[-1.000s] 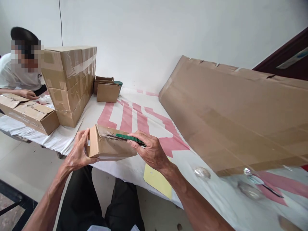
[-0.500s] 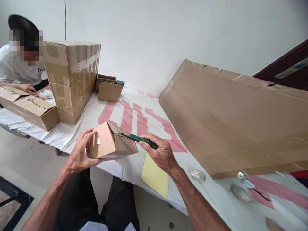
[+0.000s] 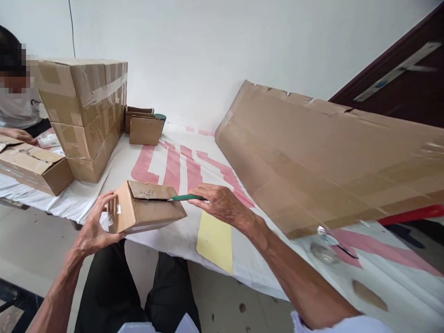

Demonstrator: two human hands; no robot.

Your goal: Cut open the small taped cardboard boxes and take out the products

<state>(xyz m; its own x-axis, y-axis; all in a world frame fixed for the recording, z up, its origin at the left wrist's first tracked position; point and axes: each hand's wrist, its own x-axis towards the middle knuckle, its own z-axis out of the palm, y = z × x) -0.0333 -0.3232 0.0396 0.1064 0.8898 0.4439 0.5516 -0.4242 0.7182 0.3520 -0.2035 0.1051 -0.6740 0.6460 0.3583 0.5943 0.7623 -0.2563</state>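
My left hand [image 3: 99, 224] grips the near-left end of a small brown cardboard box [image 3: 156, 215], thumb below and fingers over its end. A small white label shows on that end. My right hand [image 3: 222, 203] is closed around a green utility knife [image 3: 187, 197], its tip at the seam along the top of the box. The top flap is slightly raised along that seam. Where the blade meets the cardboard, I cannot see how deep it sits. A yellow sheet [image 3: 215, 240] lies on the cloth below my right hand.
Stacked taped boxes [image 3: 83, 115] stand at the left, with a long box [image 3: 34, 166] before them. A person [image 3: 17, 108] sits behind. Small open cartons [image 3: 144, 129] are by the wall. A large cardboard sheet [image 3: 312, 162] leans at right. The cloth-covered table [image 3: 180, 243] ends near my knees.
The knife has moved along the box's top seam, away from my left hand and toward the far end. The box has turned slightly, and my view has shifted right.
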